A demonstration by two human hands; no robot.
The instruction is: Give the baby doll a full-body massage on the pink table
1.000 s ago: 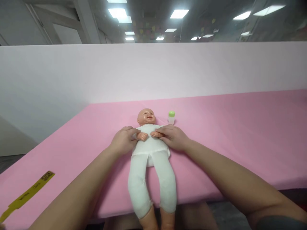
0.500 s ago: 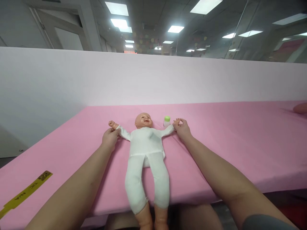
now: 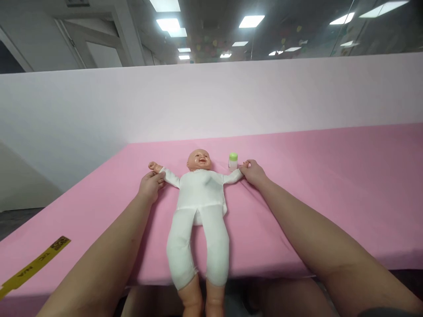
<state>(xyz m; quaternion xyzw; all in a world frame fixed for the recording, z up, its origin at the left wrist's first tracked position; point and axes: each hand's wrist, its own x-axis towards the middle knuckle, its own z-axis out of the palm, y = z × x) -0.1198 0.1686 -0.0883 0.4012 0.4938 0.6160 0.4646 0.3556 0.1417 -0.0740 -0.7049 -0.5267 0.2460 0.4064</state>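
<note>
A baby doll (image 3: 203, 187) in a white long-sleeved top and white trousers lies on its back, arms spread, on a pink-covered table (image 3: 313, 176). Its bare lower legs hang past the table's front edge. My left hand (image 3: 151, 185) is closed at the doll's sleeve cuff, beside the doll's hand on the left. With fingers pinched, my right hand (image 3: 254, 172) grips the doll's other arm at the wrist cuff. Just beside that arm stands a small clear bottle with a green cap (image 3: 233, 161).
A yellow strip with a printed code (image 3: 38, 264) lies near the front left of the table. Behind the table rises a white partition (image 3: 231, 101) with glass above it. A door (image 3: 99, 48) shows at the back left.
The camera view has shifted slightly. Both hands stay at the doll's cuffs, and the doll lies in nearly the same pose.
</note>
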